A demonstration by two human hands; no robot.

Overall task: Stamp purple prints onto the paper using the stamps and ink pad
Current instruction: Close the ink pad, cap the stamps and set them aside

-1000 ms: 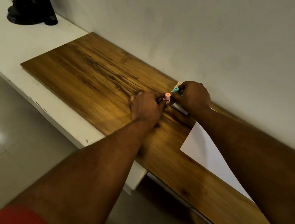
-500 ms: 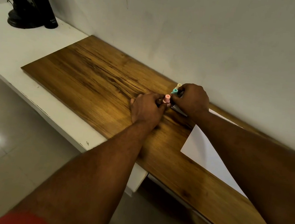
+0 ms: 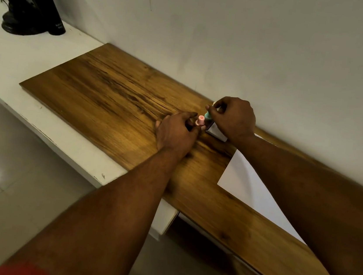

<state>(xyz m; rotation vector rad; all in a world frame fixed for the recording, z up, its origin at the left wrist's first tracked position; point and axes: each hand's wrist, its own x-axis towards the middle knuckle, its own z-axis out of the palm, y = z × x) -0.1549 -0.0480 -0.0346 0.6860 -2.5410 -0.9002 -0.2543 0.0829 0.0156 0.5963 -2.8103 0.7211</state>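
Note:
A small pink stamp (image 3: pixel 200 119) stands upright on the wooden board (image 3: pixel 103 95), and my left hand (image 3: pixel 176 132) pinches it at its base. Just right of it a teal stamp (image 3: pixel 207 115) is gripped between the fingertips of my right hand (image 3: pixel 233 118). A pale third stamp peeks out behind that hand, mostly hidden. Under my right hand lies the ink pad (image 3: pixel 216 133), a flat white-edged case with only its near corner showing. The white paper (image 3: pixel 252 187) lies on the board to the right, partly covered by my right forearm.
The board lies on a white shelf (image 3: pixel 26 54) against a white wall. A black lamp base (image 3: pixel 18 23) and a black cylinder (image 3: pixel 48 6) stand at the shelf's far left. The shelf's front edge drops to a tiled floor (image 3: pixel 8 196).
My right hand has risen a little, lifting the teal stamp. My left hand's fingers have spread slightly around the pink stamp. The view has shifted a bit.

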